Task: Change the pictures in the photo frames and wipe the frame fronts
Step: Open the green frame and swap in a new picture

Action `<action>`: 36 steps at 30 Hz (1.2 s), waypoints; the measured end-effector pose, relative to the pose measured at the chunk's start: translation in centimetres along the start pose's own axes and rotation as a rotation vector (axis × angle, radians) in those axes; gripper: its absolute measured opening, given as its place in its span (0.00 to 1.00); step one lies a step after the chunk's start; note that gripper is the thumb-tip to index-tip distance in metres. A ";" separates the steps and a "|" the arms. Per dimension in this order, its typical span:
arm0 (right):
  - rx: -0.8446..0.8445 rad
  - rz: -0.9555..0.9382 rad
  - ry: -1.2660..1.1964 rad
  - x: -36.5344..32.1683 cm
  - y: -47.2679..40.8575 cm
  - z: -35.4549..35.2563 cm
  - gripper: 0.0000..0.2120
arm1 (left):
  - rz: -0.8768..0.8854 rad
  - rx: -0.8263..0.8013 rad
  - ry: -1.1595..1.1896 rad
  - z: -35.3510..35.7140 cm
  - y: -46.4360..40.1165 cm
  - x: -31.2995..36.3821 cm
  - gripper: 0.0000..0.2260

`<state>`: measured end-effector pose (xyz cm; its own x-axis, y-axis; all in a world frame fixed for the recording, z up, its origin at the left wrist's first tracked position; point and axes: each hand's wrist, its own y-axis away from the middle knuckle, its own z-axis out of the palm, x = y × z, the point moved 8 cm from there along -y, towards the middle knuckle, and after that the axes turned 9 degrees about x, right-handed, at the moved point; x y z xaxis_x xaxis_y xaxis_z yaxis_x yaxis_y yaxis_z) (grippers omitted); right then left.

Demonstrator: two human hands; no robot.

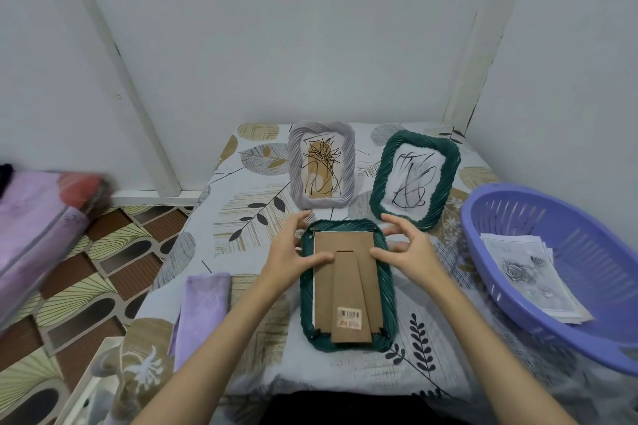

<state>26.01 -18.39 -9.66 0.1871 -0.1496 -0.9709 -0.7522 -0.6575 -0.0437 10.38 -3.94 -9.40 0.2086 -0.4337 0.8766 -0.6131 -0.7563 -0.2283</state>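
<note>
A green frame (348,286) lies face down in front of me on the tabletop (407,366), its brown cardboard back (324,286) up, with the stand flap (352,297) flat along the middle and a barcode sticker (349,317) near its lower end. My left hand (293,255) sits at the frame's upper left: the thumb lies on the cardboard and the fingers curl over the far left corner of the rim. My right hand (405,252) is at the upper right, fingers spread and loosely bent; the thumb reaches the cardboard's right edge, but I cannot tell whether the fingers touch the rim.

Just beyond stand two more frames, tilted back: a lilac frame (322,164) with a brown-and-black scribble picture, and to its right a second green frame (414,179) with black scribbles on white. A purple cloth (200,314) lies folded on the tabletop left of the face-down frame. At the right edge sits a purple basket (483,217) holding a stack of prints (531,276), the top one showing grey roses. The leaf-patterned tablecloth (241,217) covers everything beneath.
</note>
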 end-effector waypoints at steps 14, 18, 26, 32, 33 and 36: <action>-0.146 -0.165 0.706 2.1 1.5 1.9 0.15 | 0.132 -0.172 -0.595 1.3 1.3 -3.6 0.29; -0.213 -0.242 0.671 0.9 4.6 1.3 0.15 | 0.140 -0.249 -0.466 0.3 4.1 -1.8 0.27; -0.333 -0.242 0.766 1.5 9.3 0.8 0.21 | 0.189 -0.430 -0.573 0.2 8.7 -1.2 0.38; -0.243 -0.203 0.751 1.7 9.6 0.5 0.15 | 0.136 -0.273 -0.393 -0.2 9.6 -0.3 0.20; -0.244 -0.190 0.748 1.8 9.7 0.6 0.15 | 0.114 -0.262 -0.360 -0.1 9.9 -0.5 0.19; -0.230 -0.174 0.730 2.0 9.9 0.6 0.15 | 0.083 -0.215 -0.310 0.0 10.2 -0.9 0.16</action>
<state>18.51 -24.74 -12.20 0.7180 -0.4256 -0.5508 -0.5392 -0.8405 -0.0535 3.92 -11.23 -12.53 0.3513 -0.6416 0.6819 -0.7767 -0.6064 -0.1703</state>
